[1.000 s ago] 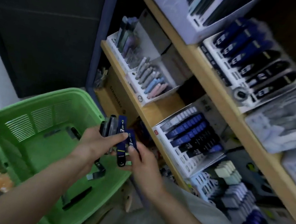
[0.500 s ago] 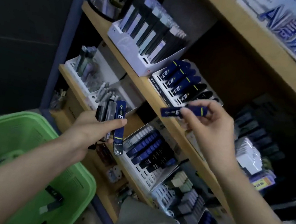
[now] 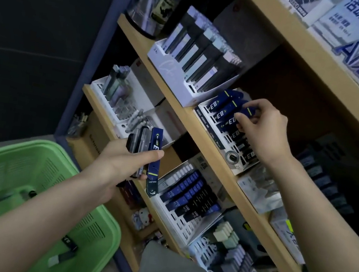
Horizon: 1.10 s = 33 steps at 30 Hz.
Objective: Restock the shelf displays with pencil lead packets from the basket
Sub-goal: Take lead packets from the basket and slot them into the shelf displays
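Right hand (image 3: 263, 128) pinches a blue lead packet (image 3: 249, 111) into the display tray (image 3: 236, 168) on the shelf (image 3: 205, 145); left hand (image 3: 122, 164) grips spare packets (image 3: 156, 146) close by as ready stock, with more in the basket (image 3: 18, 150).

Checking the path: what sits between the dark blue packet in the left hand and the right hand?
In the head view: the light wooden shelf edge and the white slotted display tray.
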{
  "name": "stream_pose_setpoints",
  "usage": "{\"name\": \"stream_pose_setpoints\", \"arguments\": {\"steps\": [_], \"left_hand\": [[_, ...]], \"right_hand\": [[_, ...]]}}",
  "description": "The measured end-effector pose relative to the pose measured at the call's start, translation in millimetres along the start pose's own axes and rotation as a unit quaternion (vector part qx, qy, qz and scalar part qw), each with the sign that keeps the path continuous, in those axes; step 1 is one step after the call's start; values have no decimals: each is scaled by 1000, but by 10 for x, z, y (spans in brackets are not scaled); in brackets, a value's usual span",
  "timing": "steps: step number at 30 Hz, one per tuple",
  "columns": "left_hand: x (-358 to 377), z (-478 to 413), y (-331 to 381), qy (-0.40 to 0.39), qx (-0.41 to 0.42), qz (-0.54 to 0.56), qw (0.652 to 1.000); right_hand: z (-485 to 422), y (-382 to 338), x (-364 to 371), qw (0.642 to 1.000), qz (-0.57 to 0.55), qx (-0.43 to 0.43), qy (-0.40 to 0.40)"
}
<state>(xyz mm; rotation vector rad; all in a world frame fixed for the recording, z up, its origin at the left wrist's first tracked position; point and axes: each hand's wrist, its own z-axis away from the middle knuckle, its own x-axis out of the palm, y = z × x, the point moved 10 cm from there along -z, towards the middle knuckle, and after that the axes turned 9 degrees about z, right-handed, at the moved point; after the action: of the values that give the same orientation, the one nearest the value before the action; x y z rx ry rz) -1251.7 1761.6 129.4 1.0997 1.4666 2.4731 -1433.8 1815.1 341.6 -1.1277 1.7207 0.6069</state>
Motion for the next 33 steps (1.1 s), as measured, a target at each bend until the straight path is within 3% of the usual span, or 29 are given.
{"name": "stream_pose_setpoints", "arguments": {"steps": [9, 16, 23, 31, 33], "left_hand": [[-19, -15, -44, 5, -18, 4, 1000], [-22, -36, -62, 2, -24, 5, 1000], [-75, -58, -59, 8, -27, -2, 1000], [-140, -58, -54, 22, -32, 3, 999], [-142, -67, -69, 21, -39, 15, 999]], "right_hand": [[-83, -1, 130, 997, 25, -4, -74], [-85, -39, 29, 997, 52, -43, 30], [-85, -15, 29, 997, 62, -38, 9], [98, -203, 3, 985, 145, -42, 78], [235, -389, 31, 989, 109, -63, 80]]}}
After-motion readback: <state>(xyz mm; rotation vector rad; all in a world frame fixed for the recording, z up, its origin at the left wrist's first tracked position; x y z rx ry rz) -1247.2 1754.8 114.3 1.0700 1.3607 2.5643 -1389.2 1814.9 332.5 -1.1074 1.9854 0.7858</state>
